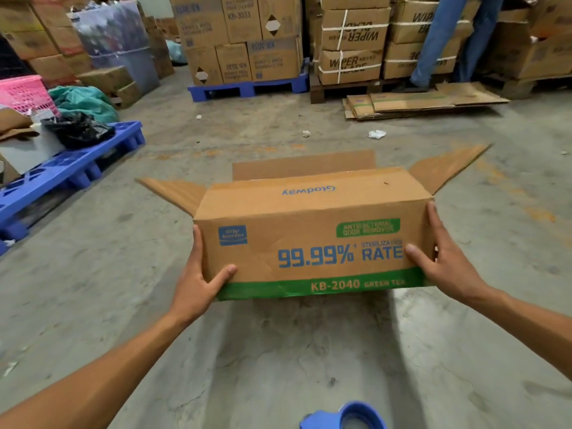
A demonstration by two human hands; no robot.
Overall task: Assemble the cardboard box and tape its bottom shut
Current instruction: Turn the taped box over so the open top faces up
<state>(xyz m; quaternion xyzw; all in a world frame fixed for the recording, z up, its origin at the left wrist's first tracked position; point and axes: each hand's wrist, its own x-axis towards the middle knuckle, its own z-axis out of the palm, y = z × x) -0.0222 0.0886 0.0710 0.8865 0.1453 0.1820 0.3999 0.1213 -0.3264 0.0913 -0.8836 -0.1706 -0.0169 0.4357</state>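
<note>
A person's two bare forearms reach forward from the bottom corners of the view, holding a brown corrugated cardboard box [312,239] between them above a grey concrete warehouse floor [278,351]. The box sits in the centre of the view, its long printed side facing the camera, with blue lettering reading "99.99% RATE" and a green band along the lower edge marked "KB-2040". Its far end is open, with three brown flaps splaying outward to the left, right and back.

The left hand [198,280] clasps the box's lower left corner: the thumb lies across the printed face and the fingers run up the left end panel. The right hand [439,258] clasps the right edge the same way, thumb on the printed face beside the word "RATE", fingers up the right end.

At the bottom edge, near the person, part of a blue tape dispenser [349,418] shows, well apart from the box.

Behind, stacked brown cartons [241,38] stand on a blue plastic pallet [247,88]. Flattened cardboard sheets [414,103] lie on the floor at right, where a second person's blue-trousered legs [445,38] stand. Another blue pallet [68,171] lies at left with a pink plastic basket [24,91].
</note>
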